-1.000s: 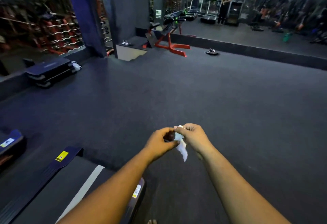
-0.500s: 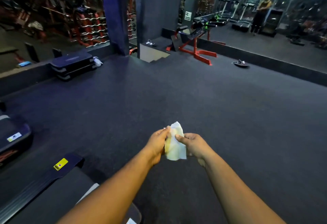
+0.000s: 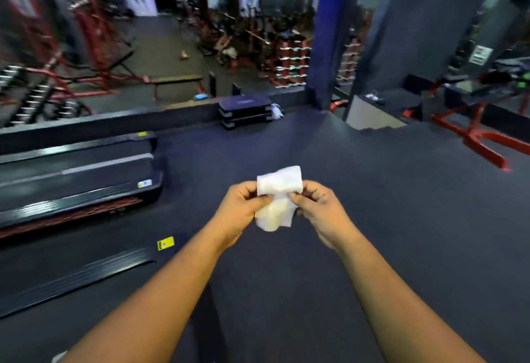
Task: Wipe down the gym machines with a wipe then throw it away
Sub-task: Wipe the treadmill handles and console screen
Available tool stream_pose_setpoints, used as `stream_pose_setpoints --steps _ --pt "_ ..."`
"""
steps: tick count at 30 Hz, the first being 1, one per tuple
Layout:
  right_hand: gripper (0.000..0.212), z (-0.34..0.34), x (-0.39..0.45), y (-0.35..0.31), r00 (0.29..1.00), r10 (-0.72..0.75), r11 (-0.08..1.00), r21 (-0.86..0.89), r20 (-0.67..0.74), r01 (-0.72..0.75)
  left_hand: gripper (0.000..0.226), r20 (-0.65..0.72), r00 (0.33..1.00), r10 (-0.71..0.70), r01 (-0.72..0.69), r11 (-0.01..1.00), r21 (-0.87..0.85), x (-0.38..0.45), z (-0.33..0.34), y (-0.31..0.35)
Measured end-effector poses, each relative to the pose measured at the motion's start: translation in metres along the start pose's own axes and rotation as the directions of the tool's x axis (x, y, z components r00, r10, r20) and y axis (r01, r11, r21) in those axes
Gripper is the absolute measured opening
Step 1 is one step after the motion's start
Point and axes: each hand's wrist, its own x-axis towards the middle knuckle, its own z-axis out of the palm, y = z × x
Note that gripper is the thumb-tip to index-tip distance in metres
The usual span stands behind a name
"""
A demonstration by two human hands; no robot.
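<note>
A white wipe (image 3: 277, 199) hangs spread between my two hands at chest height over the dark floor. My left hand (image 3: 242, 207) pinches its left edge and my right hand (image 3: 321, 207) pinches its right edge. Two black treadmills lie at the left: one deck (image 3: 77, 179) further off and another deck edge with a yellow sticker (image 3: 86, 270) close to me. No bin is in view.
A stack of dark step platforms (image 3: 245, 111) stands against the low wall ahead. A blue pillar (image 3: 327, 35) rises behind it. A red-framed bench (image 3: 484, 133) is at the right. Red racks and dumbbells show in the mirror at the back left.
The view has swung to the left, bringing a treadmill and the mirror into sight. The wipe, crumpled small a second ago, is now pulled open wider between both hands.
</note>
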Motion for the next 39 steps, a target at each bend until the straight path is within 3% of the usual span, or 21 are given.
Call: stream_pose_setpoints --steps 4,7,10,13,15,19,23,25,28,30,31,33,35,37,39 --pt "0.027 0.011 0.062 -0.03 0.965 -0.096 0.979 -0.154 0.244 0.136 0.035 -0.096 0.985 0.144 -0.132 0.983 0.124 0.024 -0.036 0.028" --pt "0.031 0.043 0.109 -0.032 0.938 -0.096 0.973 -0.169 0.332 0.159 0.045 -0.233 0.965 0.121 -0.102 0.991 0.09 0.037 -0.074 0.028" --pt "0.036 0.094 0.151 -0.022 0.919 -0.1 0.972 -0.159 0.382 0.172 0.038 -0.392 0.92 0.024 -0.072 0.992 -0.108 0.045 -0.118 0.018" --pt "0.035 0.152 0.192 -0.007 0.885 -0.093 0.971 -0.156 0.457 0.182 0.03 -0.509 0.854 -0.114 -0.098 0.924 -0.37 0.054 -0.174 0.002" --pt "0.036 0.196 0.221 0.005 0.859 -0.073 0.972 -0.157 0.507 0.175 0.027 -0.545 0.824 -0.158 -0.104 0.902 -0.419 0.055 -0.216 -0.007" --pt "0.034 0.283 0.258 0.01 0.797 -0.04 0.983 -0.119 0.603 0.14 0.02 -0.589 0.801 -0.109 -0.082 0.954 -0.287 0.032 -0.284 -0.011" --pt "0.033 0.38 0.261 0.004 0.66 -0.015 0.997 -0.04 0.751 0.068 0.02 -0.663 0.731 -0.16 -0.015 0.968 -0.251 -0.015 -0.341 -0.004" --pt "0.031 0.43 0.254 0.001 0.546 0.001 1.0 -0.015 0.838 0.021 0.024 -0.721 0.656 -0.223 0.037 0.964 -0.265 -0.044 -0.367 0.002" --pt "0.028 0.497 0.237 -0.002 0.363 0.017 1.0 -0.007 0.931 -0.029 0.049 -0.804 0.54 -0.247 0.057 0.964 -0.258 -0.085 -0.405 0.003" --pt "0.027 0.542 0.227 0.0 0.27 0.015 0.998 0.0 0.963 -0.057 0.049 -0.863 0.471 -0.184 -0.054 0.97 -0.236 -0.108 -0.429 0.003" --pt "0.026 0.556 0.225 0.003 0.263 0.006 0.998 0.01 0.965 -0.061 0.047 -0.886 0.439 -0.151 -0.129 0.965 -0.228 -0.113 -0.435 0.004" --pt "0.024 0.604 0.219 0.01 0.254 0.002 0.997 0.017 0.967 -0.074 0.037 -0.949 0.308 -0.074 -0.252 0.955 -0.156 -0.131 -0.461 0.001" --pt "0.022 0.658 0.213 0.022 0.241 0.04 0.994 -0.014 0.97 -0.109 0.021 -0.99 0.138 -0.036 -0.269 0.96 -0.073 -0.152 -0.494 -0.003" --pt "0.02 0.707 0.206 0.029 0.171 0.111 0.978 -0.077 0.979 -0.192 0.018 -1.0 -0.003 -0.027 -0.244 0.969 -0.025 -0.172 -0.526 -0.005" --pt "0.02 0.759 0.199 0.031 0.049 0.204 0.938 -0.181 0.978 -0.296 0.02 -0.99 -0.138 -0.032 -0.223 0.975 0.0 -0.189 -0.562 0.001"
